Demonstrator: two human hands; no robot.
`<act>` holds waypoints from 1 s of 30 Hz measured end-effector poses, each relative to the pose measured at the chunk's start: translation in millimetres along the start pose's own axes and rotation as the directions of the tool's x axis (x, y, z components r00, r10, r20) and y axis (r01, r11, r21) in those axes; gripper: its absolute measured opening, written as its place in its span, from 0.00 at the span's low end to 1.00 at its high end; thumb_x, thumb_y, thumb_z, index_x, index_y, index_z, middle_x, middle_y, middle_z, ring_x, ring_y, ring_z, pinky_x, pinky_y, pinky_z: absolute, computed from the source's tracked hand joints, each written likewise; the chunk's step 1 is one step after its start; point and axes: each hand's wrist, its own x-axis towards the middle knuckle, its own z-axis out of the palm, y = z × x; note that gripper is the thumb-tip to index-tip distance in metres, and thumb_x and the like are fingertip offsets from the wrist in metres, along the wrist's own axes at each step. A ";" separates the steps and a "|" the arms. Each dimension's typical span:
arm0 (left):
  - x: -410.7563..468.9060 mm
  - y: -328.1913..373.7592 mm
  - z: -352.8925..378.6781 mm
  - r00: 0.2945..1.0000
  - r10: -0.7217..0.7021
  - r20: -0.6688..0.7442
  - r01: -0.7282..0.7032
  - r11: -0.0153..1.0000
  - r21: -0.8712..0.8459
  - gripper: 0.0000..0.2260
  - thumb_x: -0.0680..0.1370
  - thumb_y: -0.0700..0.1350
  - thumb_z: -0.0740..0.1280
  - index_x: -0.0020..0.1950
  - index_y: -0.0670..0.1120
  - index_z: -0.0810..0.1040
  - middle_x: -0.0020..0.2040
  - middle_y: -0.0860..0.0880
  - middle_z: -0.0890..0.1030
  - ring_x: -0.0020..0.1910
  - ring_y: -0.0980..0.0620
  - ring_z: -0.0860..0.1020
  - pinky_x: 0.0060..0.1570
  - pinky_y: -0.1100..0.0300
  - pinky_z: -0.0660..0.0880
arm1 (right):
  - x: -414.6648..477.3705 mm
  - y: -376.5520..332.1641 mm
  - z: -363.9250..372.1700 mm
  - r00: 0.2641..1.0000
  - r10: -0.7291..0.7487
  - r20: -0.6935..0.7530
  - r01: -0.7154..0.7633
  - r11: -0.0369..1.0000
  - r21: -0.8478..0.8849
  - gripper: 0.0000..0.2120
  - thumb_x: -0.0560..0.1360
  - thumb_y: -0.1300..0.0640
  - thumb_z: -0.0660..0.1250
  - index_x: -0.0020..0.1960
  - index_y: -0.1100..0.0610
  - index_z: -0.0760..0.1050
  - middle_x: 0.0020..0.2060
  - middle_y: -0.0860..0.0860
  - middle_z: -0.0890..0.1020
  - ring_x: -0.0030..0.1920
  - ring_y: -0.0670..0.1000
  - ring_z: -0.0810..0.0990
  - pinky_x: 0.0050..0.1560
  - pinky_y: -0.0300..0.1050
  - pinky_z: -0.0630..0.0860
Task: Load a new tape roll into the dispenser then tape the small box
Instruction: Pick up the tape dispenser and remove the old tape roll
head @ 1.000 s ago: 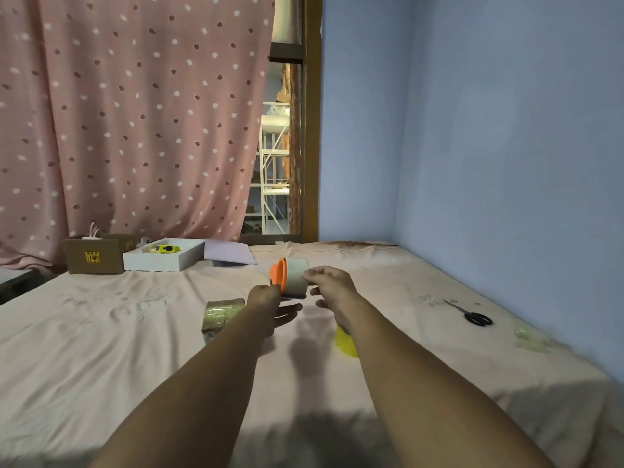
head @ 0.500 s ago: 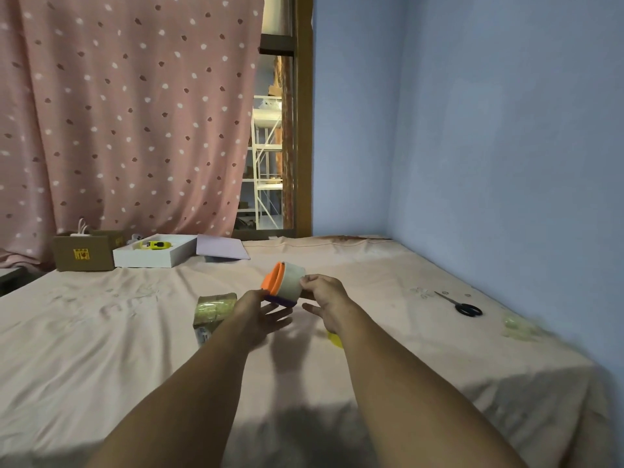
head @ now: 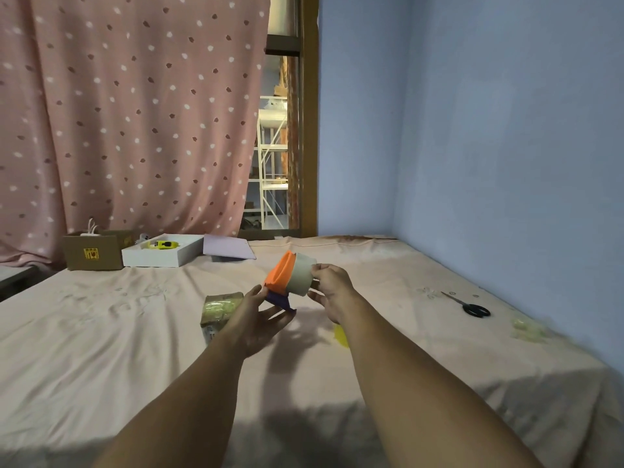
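Note:
I hold an orange tape dispenser (head: 278,276) with a purple lower part above the bed. A pale tape roll (head: 300,276) sits against the dispenser's right side. My right hand (head: 332,287) pinches that roll at its right rim. My left hand (head: 260,315) cups the dispenser's purple part from below with its fingers spread. A small box (head: 219,310) wrapped in shiny yellowish tape lies on the sheet just left of my left hand. A yellow piece (head: 341,336) shows beside my right forearm, mostly hidden.
Black scissors (head: 471,307) lie on the bed (head: 101,349) at the right, with crumpled clear tape (head: 526,329) near the blue wall. At the far left stand a brown cardboard box (head: 93,255), a white tray (head: 162,256) with a yellow item, and a lilac sheet (head: 228,248).
The dispenser and roll have tilted, the orange side now leaning left and the purple part showing below. My left hand has slid under it. The view has shifted slightly.

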 end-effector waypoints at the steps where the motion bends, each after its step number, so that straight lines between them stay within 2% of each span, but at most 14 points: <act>1: 0.1 -0.2 -2.7 1.000 -0.008 0.008 0.008 1.000 0.019 0.19 0.82 0.41 0.65 0.73 0.50 0.70 0.69 0.33 0.73 0.60 0.35 0.78 0.50 0.40 0.82 | 1.0 -0.5 -1.5 1.000 -0.007 -0.007 0.007 1.000 -0.015 0.05 0.83 0.61 0.62 0.49 0.55 0.74 0.52 0.56 0.82 0.51 0.56 0.82 0.42 0.46 0.76; 4: 1.1 -3.7 -8.5 0.998 -0.047 0.044 0.042 0.994 0.098 0.23 0.82 0.35 0.62 0.74 0.55 0.70 0.68 0.34 0.73 0.54 0.32 0.80 0.57 0.36 0.78 | 1.7 -0.6 -6.2 0.999 -0.022 -0.023 0.021 0.996 -0.081 0.05 0.83 0.60 0.63 0.49 0.54 0.76 0.56 0.57 0.82 0.56 0.58 0.82 0.41 0.46 0.76; 10: 1.1 -11.1 -6.4 0.997 -0.036 0.074 0.023 0.986 0.163 0.26 0.83 0.32 0.57 0.76 0.57 0.69 0.66 0.34 0.71 0.49 0.31 0.78 0.64 0.35 0.74 | 4.1 2.1 -16.5 1.000 -0.017 -0.025 0.015 0.995 -0.099 0.05 0.82 0.60 0.64 0.48 0.54 0.76 0.51 0.55 0.82 0.50 0.55 0.81 0.42 0.46 0.77; 14: 3.4 -12.3 -6.9 0.996 -0.010 0.092 -0.004 0.988 0.154 0.27 0.83 0.31 0.56 0.76 0.56 0.69 0.69 0.34 0.72 0.50 0.32 0.78 0.61 0.35 0.75 | 5.1 3.4 -16.6 0.998 -0.018 -0.052 0.013 0.996 -0.084 0.06 0.81 0.61 0.65 0.46 0.54 0.76 0.50 0.55 0.82 0.48 0.55 0.82 0.42 0.46 0.77; 16: 7.4 -13.4 -8.1 0.998 0.018 0.058 -0.025 0.992 0.121 0.26 0.83 0.32 0.56 0.77 0.54 0.68 0.70 0.35 0.73 0.49 0.34 0.77 0.61 0.37 0.75 | 8.1 4.4 -14.4 0.994 -0.039 -0.106 0.028 0.994 -0.110 0.06 0.80 0.60 0.65 0.47 0.53 0.77 0.55 0.57 0.83 0.54 0.58 0.82 0.45 0.48 0.79; 19: 15.8 -16.2 -13.7 0.999 0.043 0.003 -0.043 0.997 0.066 0.24 0.84 0.35 0.55 0.79 0.53 0.66 0.71 0.35 0.74 0.48 0.37 0.80 0.53 0.40 0.78 | 9.3 1.6 -13.9 0.967 -0.093 -0.235 0.053 0.984 -0.171 0.06 0.80 0.58 0.64 0.54 0.55 0.80 0.55 0.56 0.81 0.55 0.58 0.79 0.54 0.50 0.79; 21: 18.8 -17.9 -17.1 0.999 0.044 -0.008 -0.043 0.997 0.066 0.25 0.84 0.35 0.56 0.79 0.53 0.66 0.70 0.35 0.75 0.42 0.37 0.84 0.51 0.41 0.78 | 9.2 0.0 -17.7 0.944 -0.177 -0.279 0.097 0.955 -0.279 0.09 0.81 0.57 0.64 0.57 0.56 0.81 0.54 0.55 0.81 0.53 0.57 0.78 0.51 0.47 0.75; 23: 19.3 -18.9 -15.2 0.999 0.044 -0.004 -0.044 0.996 0.074 0.25 0.84 0.34 0.57 0.78 0.52 0.67 0.70 0.35 0.75 0.40 0.39 0.85 0.52 0.41 0.79 | 11.0 1.5 -22.0 0.915 -0.314 -0.254 0.161 0.860 -0.484 0.09 0.80 0.57 0.65 0.55 0.55 0.83 0.54 0.54 0.83 0.53 0.57 0.80 0.52 0.48 0.78; 24: 18.8 -19.3 -13.0 0.999 0.047 0.007 -0.047 0.996 0.076 0.24 0.84 0.34 0.57 0.78 0.52 0.67 0.70 0.36 0.75 0.42 0.39 0.85 0.52 0.42 0.80 | 10.7 3.1 -23.4 0.904 -0.372 -0.208 0.185 0.783 -0.594 0.08 0.79 0.57 0.66 0.54 0.54 0.84 0.53 0.54 0.84 0.53 0.58 0.81 0.54 0.49 0.79; 27: 18.4 -18.9 -4.9 0.998 0.052 0.027 -0.053 0.997 0.054 0.23 0.84 0.35 0.56 0.78 0.50 0.67 0.71 0.36 0.75 0.51 0.38 0.81 0.50 0.43 0.82 | 9.4 12.9 -24.7 0.896 -0.444 -0.024 0.196 0.444 -0.874 0.11 0.78 0.56 0.66 0.55 0.52 0.86 0.53 0.54 0.85 0.52 0.58 0.82 0.48 0.44 0.76; 30: 21.0 -18.4 -0.9 0.999 0.037 0.025 -0.038 0.999 0.016 0.22 0.85 0.36 0.54 0.78 0.51 0.68 0.69 0.36 0.76 0.55 0.36 0.80 0.47 0.43 0.83 | 8.4 27.0 -24.1 0.888 -0.437 0.145 0.213 0.111 -0.971 0.13 0.78 0.56 0.65 0.58 0.53 0.85 0.55 0.57 0.81 0.53 0.61 0.81 0.48 0.44 0.74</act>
